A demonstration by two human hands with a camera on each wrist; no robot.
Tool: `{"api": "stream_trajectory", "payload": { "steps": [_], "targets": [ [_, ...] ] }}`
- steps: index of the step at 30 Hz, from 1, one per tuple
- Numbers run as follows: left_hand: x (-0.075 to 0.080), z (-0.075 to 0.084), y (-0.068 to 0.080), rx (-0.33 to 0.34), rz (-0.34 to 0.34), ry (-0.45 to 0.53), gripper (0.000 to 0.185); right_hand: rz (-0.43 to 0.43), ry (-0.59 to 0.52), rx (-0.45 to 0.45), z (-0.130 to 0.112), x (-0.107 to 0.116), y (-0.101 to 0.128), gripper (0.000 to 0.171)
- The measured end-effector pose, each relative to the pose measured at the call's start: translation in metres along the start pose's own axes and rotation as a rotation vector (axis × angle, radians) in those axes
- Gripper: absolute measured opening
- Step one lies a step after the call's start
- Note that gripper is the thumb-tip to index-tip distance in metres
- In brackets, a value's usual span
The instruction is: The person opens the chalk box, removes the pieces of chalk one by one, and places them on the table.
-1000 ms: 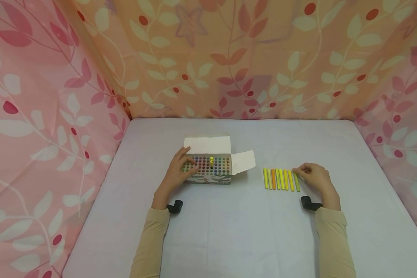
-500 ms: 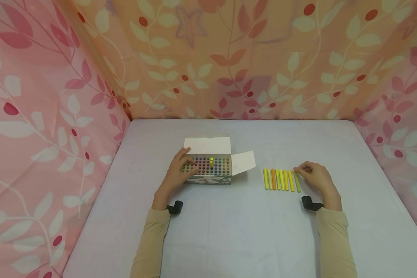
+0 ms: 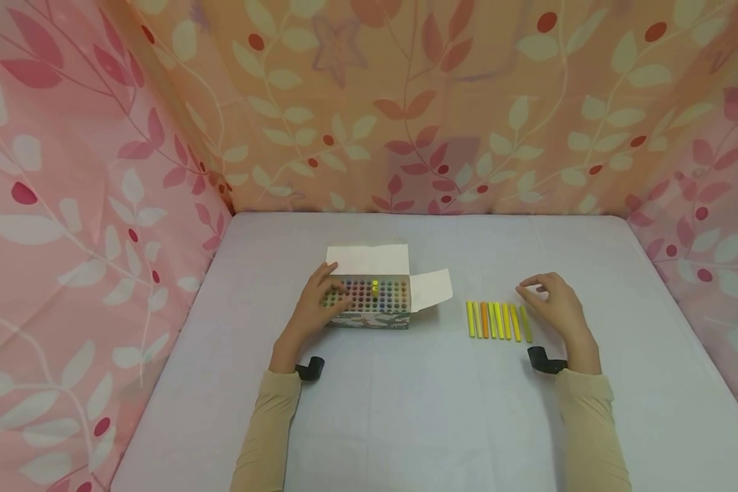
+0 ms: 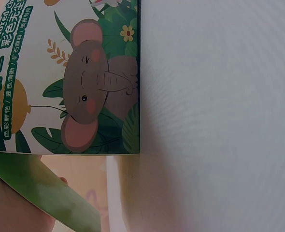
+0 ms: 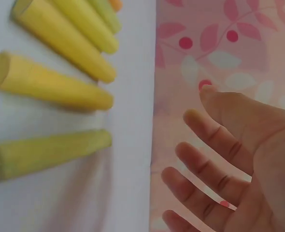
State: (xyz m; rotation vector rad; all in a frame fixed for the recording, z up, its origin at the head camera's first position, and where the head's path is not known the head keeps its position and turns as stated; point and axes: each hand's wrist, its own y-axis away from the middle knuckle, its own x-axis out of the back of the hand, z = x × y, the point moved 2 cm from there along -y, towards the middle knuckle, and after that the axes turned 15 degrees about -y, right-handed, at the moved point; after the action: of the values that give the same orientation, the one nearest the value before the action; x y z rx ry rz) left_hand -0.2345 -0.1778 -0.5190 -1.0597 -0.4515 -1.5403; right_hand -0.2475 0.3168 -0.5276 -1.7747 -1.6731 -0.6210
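On the white table (image 3: 406,410), the left hand (image 3: 316,307) rests open-fingered on the chalk box (image 3: 372,301); the right hand (image 3: 553,304) hovers empty, relaxed, beside the chalk row (image 3: 498,320)

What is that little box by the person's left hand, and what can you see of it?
The box is a small cardboard carton standing on the pale table, its white top flaps folded open. Inside, rows of coloured chalk sticks stand on end, and one yellow stick pokes up above the rest. The left wrist view shows its printed side: a cartoon elephant among green leaves, with lettering. The left hand rests against the box's left end, fingers over the sticks.
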Motion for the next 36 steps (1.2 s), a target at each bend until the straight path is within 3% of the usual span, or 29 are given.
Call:
{"api": "stream_trajectory", "payload": {
  "steps": [8,19,36],
  "targets": [
    [0.0,0.001,0.001,0.012,-0.008,0.011,0.026,0.009,-0.084,0.11,-0.077,0.005,0.014,0.031],
    [0.002,0.004,0.001,0.012,-0.003,0.009,0.026,0.013,-0.121,0.158,-0.112,-0.014,0.01,0.024],
    [0.0,0.001,0.001,0.008,0.006,-0.007,0.024,0.068,-0.23,0.385,-0.166,-0.041,-0.001,0.014]
  ]
}}
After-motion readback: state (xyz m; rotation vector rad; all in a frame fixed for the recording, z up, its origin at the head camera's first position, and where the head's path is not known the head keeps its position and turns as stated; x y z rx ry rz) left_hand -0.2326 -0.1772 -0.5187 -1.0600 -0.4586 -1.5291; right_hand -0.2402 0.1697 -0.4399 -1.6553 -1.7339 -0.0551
